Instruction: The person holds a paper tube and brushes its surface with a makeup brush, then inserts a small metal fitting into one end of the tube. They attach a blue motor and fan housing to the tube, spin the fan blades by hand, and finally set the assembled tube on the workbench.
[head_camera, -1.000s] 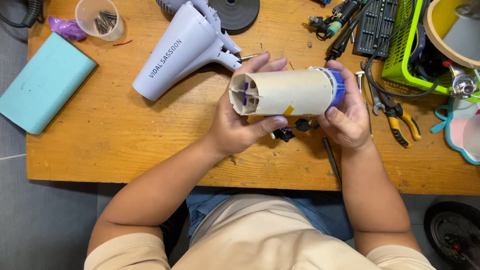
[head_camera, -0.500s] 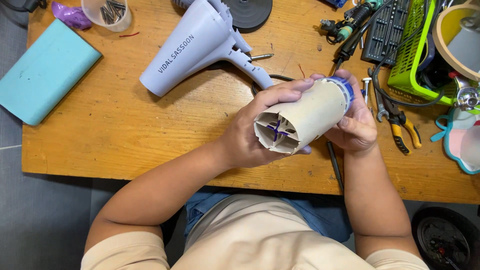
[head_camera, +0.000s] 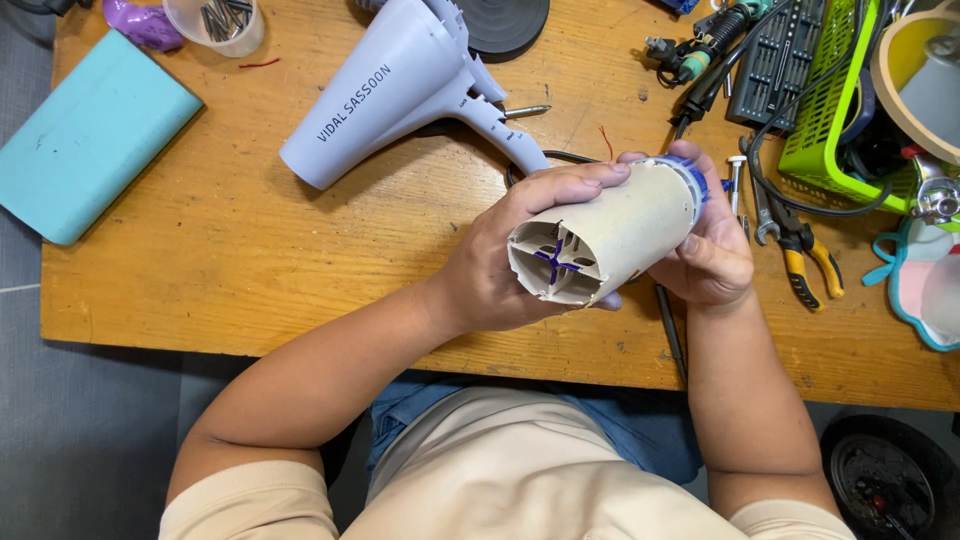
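While the left hand (head_camera: 500, 265) wraps its fingers around the beige cylinder (head_camera: 610, 232) held above the near table (head_camera: 250, 270) edge and the right hand (head_camera: 715, 255) cups the blue far-right end, a steady, gentle grip seems wise.

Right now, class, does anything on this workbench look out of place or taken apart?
Yes. The hair dryer shell lies on the wooden table without its insides, and both hands, left hand and right hand, hold its beige cylindrical core apart from it. Loose screws and pliers lie scattered nearby.
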